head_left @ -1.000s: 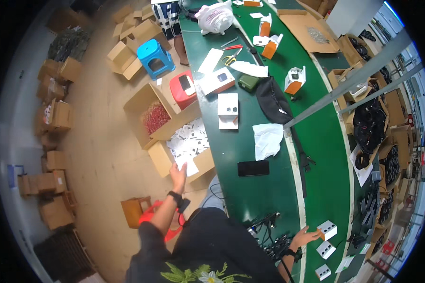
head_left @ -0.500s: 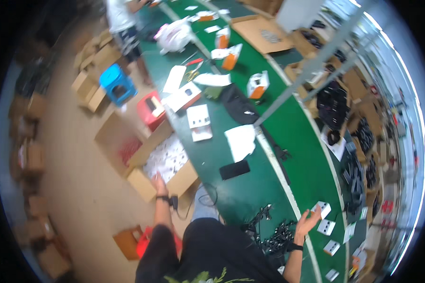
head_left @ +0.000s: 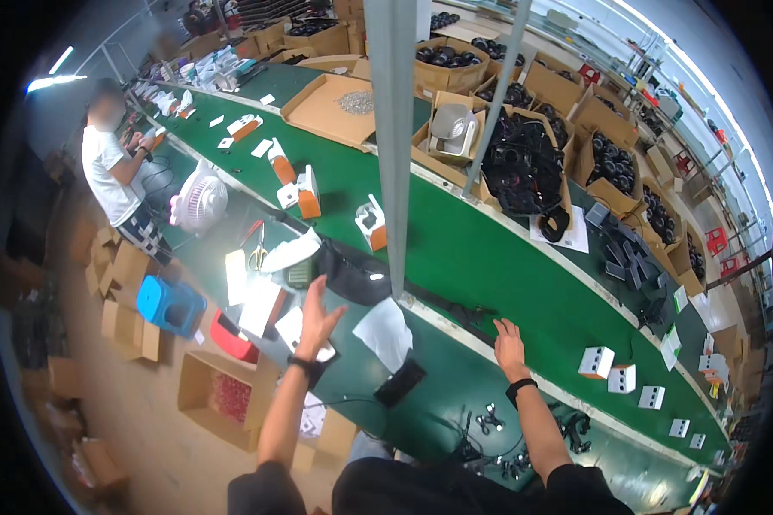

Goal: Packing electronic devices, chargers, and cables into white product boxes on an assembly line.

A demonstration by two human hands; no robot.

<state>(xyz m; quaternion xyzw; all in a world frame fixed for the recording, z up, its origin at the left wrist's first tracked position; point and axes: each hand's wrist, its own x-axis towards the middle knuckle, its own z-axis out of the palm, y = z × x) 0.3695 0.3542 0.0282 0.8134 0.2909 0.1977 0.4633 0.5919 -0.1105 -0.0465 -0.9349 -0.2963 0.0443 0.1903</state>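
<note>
- Head view: the left hand (head_left: 315, 314) is raised above the near edge of the green table (head_left: 489, 257), fingers spread apart and clamped on nothing.
- The right hand (head_left: 507, 343) is held low over the table, fingers loosely apart, nothing gripped.
- A white sheet of paper (head_left: 385, 333) lies flat between the two hands, just right of the left hand; its long axis runs away from the person.
- A black phone (head_left: 401, 383) lies just nearer the person than the paper, slanted.
- The paper is seen nearer the left hand than the right.
- A black pouch (head_left: 352, 273) rests just beyond the paper.
</note>
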